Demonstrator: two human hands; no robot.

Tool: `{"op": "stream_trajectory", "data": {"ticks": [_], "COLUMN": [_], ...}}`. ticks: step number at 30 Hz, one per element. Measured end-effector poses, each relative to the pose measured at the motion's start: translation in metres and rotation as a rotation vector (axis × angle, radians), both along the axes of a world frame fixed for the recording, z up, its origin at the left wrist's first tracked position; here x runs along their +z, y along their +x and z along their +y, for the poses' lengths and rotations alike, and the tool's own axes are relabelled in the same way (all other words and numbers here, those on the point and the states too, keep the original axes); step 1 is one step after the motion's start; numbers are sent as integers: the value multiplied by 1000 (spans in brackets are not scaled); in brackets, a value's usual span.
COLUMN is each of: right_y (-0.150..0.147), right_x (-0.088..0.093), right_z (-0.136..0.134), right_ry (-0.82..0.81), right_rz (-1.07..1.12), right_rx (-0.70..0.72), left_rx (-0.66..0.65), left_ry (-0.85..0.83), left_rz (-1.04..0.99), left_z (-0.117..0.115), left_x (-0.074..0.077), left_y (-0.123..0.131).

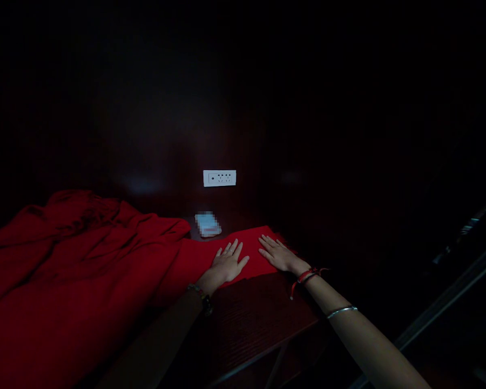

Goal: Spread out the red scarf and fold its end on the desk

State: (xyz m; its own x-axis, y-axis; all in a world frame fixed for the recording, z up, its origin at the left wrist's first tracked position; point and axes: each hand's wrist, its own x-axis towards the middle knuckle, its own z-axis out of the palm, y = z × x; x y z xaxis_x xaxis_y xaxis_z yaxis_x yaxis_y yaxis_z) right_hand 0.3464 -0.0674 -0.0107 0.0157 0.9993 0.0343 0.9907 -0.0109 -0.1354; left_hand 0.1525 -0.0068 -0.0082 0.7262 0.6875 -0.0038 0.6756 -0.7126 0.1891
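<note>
A large red cloth lies rumpled across the left side and narrows into a flat strip on the dark wooden surface. On that flat part rests my left hand, palm down with its fingers spread. My right hand lies flat near the strip's right end, fingers stretched out. Neither hand grips anything. Just behind the cloth, beyond my left hand, sits a small pale, blurred item.
A white socket panel is set in the dark wall behind. The dark wooden surface ends at a front edge below my hands. At the far right a metallic rail runs diagonally. Much of the surroundings is too dark to make out.
</note>
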Motion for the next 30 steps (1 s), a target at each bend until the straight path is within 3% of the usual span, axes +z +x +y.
{"op": "stream_trajectory", "data": {"ticks": [6, 10, 13, 17, 22, 30], "right_y": [30, 20, 0, -18, -12, 8], "right_x": [1, 19, 28, 19, 5, 5], "right_z": [-2, 12, 29, 41, 41, 43], "right_ry": [-37, 81, 111, -4, -1, -5], "right_rz": [21, 47, 27, -1, -10, -46], "right_rx": [-123, -25, 52, 44, 39, 57], "left_rx": [-11, 16, 66, 90, 106, 105], "left_ry": [-24, -89, -48, -21, 36, 22], "left_rz": [5, -4, -26, 7, 18, 17], "left_z": [1, 8, 16, 23, 24, 24], "left_x": [6, 17, 23, 14, -1, 0], "left_y": [-2, 4, 10, 12, 14, 27]}}
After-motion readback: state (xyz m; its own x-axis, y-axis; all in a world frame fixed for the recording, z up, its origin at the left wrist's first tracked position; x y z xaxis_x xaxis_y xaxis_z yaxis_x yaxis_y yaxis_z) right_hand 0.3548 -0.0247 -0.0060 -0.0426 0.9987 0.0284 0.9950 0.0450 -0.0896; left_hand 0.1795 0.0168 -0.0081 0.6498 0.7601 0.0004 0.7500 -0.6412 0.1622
